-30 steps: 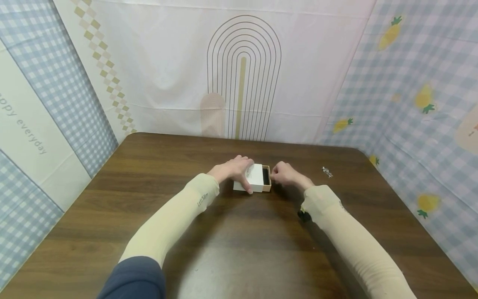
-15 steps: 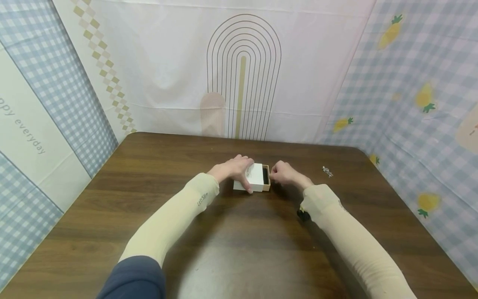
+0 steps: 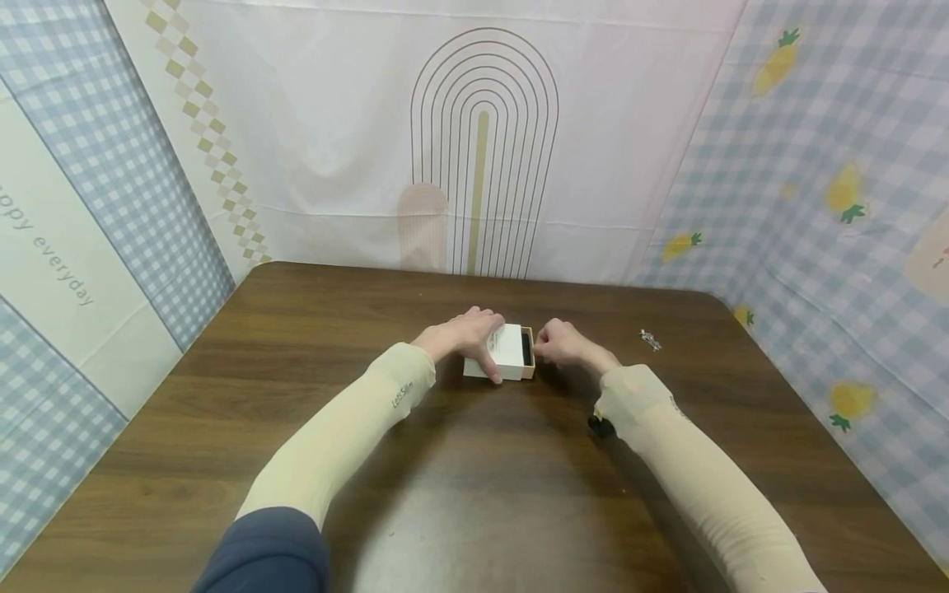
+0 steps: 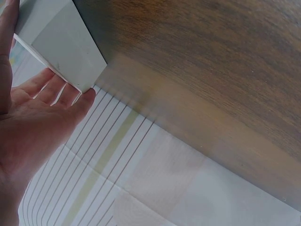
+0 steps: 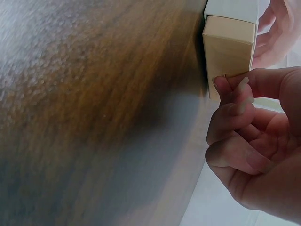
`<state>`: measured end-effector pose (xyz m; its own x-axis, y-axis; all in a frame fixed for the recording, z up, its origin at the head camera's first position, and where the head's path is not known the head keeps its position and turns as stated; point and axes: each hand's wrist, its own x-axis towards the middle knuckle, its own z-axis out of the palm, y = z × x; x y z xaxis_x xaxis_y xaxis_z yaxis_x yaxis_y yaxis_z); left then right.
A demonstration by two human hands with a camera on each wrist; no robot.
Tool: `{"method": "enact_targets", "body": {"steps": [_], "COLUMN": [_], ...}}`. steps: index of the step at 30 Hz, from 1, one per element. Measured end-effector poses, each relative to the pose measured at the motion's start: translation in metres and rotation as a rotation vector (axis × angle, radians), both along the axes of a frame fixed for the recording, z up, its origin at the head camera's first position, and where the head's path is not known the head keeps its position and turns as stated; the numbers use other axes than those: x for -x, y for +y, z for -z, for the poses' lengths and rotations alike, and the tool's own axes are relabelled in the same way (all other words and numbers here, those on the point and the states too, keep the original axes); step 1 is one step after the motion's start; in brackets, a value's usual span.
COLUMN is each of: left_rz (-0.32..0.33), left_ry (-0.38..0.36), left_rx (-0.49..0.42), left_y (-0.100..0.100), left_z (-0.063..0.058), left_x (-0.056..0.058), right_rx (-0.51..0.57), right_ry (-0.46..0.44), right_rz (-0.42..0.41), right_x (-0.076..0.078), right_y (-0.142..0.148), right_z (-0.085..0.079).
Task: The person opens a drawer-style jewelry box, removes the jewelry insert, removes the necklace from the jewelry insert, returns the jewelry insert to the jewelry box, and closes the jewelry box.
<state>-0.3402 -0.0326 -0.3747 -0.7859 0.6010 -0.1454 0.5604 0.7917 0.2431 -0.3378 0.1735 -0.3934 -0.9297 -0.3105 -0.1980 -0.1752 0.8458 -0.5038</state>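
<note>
A small white drawer box point(image 3: 507, 346) with print on its top lies on the brown table. My left hand point(image 3: 465, 333) grips the white sleeve from its left end, thumb at the near side and fingers at the far side. A tan inner drawer point(image 3: 529, 369) with a black inside sticks out a little at the right. My right hand point(image 3: 562, 343) is at the drawer's front, fingers curled. In the right wrist view, thumb and forefinger meet at the tan drawer front point(image 5: 228, 49), pinching what looks like a small pull, mostly hidden by the fingertips.
A small silvery, chain-like item point(image 3: 649, 340) lies on the table right of my right hand. Behind the table point(image 3: 474, 494) hangs a white cloth point(image 3: 334, 123) with arch lines. Checked cloth point(image 3: 801, 272) hangs along the right side.
The tan drawer has slid slightly left into the white sleeve, and my right hand has moved left with it. My left hand and the silvery item stay where they were.
</note>
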Motion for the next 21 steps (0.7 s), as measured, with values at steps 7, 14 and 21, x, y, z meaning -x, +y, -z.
{"method": "enact_targets", "body": {"steps": [7, 14, 21], "left_rz": [0.0, 0.0, -0.003], "left_ry": [-0.001, -0.002, -0.005], "left_rx": [0.0, -0.004, -0.007], "left_y": [0.0, 0.0002, -0.0002], "left_z": [0.0003, 0.0008, -0.002], "left_x": [0.0002, 0.0005, -0.0021], "right_rx": [-0.006, 0.0, 0.008], "right_ry": [-0.003, -0.003, -0.004], "right_rz": [0.005, -0.002, -0.007], "right_x": [-0.0004, -0.0006, -0.0031], "right_y": [-0.0017, -0.0034, -0.0054], "right_z": [-0.0012, -0.0009, -0.0033]}}
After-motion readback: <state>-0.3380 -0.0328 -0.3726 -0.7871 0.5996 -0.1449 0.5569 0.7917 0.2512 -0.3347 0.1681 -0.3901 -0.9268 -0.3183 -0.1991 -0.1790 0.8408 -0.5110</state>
